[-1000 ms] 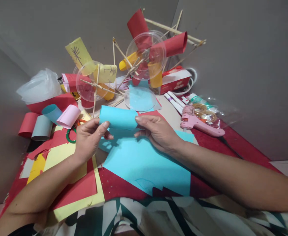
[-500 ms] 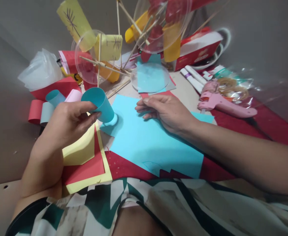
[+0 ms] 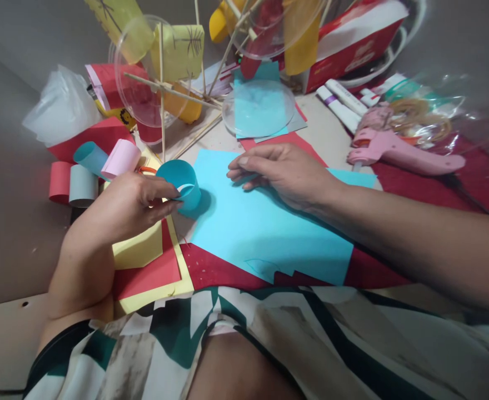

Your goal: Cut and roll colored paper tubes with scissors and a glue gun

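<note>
My left hand (image 3: 134, 203) pinches the rim of a turquoise paper tube (image 3: 191, 199) between thumb and fingers. The tube's mouth tilts up toward me, and a pale curved strip shows inside it. Beneath lies a light blue paper sheet (image 3: 244, 228) with a leaf-like outline drawn near its front edge. Over the sheet's back part, my right hand (image 3: 275, 166) hovers or rests with fingers loosely bent and nothing between them; whether it touches the paper, I cannot tell. Left of the held tube are pink (image 3: 121, 158), grey-blue (image 3: 83, 186) and red (image 3: 60, 182) paper rolls.
Stick-and-plastic-disc models with yellow paper rolls (image 3: 181, 53) stand at the back. A clear disc (image 3: 259, 111) lies behind the sheet. At right are a pink glue gun (image 3: 415, 153), white tubes (image 3: 340, 105) and a red box (image 3: 353, 50). Yellow and red papers (image 3: 148, 280) lie front left.
My left hand has lowered the turquoise tube slightly to the right and tipped its mouth more toward me. My right hand has hardly moved. The whole view has shifted a little.
</note>
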Tool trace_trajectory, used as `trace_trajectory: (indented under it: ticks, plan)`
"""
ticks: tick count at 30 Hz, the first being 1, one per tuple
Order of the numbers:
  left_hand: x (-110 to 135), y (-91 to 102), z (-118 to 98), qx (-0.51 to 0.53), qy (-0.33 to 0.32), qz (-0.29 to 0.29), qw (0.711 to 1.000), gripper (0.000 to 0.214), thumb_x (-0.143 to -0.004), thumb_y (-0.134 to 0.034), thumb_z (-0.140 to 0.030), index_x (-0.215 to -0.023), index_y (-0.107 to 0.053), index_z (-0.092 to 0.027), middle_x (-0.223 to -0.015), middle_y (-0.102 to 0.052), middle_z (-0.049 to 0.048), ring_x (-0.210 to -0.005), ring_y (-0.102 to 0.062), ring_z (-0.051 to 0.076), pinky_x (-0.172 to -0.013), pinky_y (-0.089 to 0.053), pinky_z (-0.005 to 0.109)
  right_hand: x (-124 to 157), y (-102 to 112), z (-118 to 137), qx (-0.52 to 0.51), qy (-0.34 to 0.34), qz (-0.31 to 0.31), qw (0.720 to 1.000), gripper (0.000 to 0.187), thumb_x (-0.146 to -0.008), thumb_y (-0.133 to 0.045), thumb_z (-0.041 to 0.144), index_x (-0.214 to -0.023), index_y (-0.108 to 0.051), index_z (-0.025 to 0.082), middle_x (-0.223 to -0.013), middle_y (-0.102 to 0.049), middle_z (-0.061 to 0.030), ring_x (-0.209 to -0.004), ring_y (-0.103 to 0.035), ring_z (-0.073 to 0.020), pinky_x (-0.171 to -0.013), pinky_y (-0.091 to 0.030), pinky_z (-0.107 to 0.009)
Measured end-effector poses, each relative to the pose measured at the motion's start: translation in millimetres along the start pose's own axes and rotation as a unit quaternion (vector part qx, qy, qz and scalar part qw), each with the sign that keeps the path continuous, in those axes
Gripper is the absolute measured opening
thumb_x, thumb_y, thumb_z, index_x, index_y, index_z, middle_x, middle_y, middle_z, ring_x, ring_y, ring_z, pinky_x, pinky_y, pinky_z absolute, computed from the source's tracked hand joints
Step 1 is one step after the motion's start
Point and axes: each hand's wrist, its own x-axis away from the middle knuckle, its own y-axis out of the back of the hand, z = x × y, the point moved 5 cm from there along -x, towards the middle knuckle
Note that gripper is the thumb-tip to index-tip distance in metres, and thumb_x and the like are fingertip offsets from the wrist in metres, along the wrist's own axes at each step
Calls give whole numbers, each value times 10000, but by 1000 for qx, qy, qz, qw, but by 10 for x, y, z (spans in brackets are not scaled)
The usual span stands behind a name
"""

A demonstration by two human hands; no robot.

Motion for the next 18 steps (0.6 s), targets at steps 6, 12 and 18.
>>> trace_trajectory:
  ticks: [6, 12, 18]
  plan:
    - [24, 10, 10, 24, 28, 68, 997, 231, -957, -561, -227, -788, -688, -135, -661, -615, 0, -583, -487, 99, -566, -356, 235, 38, -36, 26, 93, 31, 45, 994, 129, -901, -677, 217, -879, -795, 169, -962, -810, -94, -892, -747, -201, -719, -590, -294]
    - [9, 16, 88, 59, 23, 69, 996, 215, -934, -598, -256, -765, -694, -166, -578, -579, -30, -522, -469, 92, -513, -342, 222, 155, -160, 26, 318, 233, 124, 911, 263, -892, -641, 249, -1083, -812, 190, -1115, -798, -98, -1042, -729, -277, -985, -551, -460]
    - [-6, -13, 224, 97, 21, 81, 992, 369, -927, -654, -348, -603, -546, -207, -515, -459, -35, -479, -399, 99, -451, -300, 236, 141, -186, -95, 389, 295, 167, 856, 271, -922, -611, 305, -1106, -797, 232, -1121, -796, -81, -1080, -709, -270, -985, -538, -446]
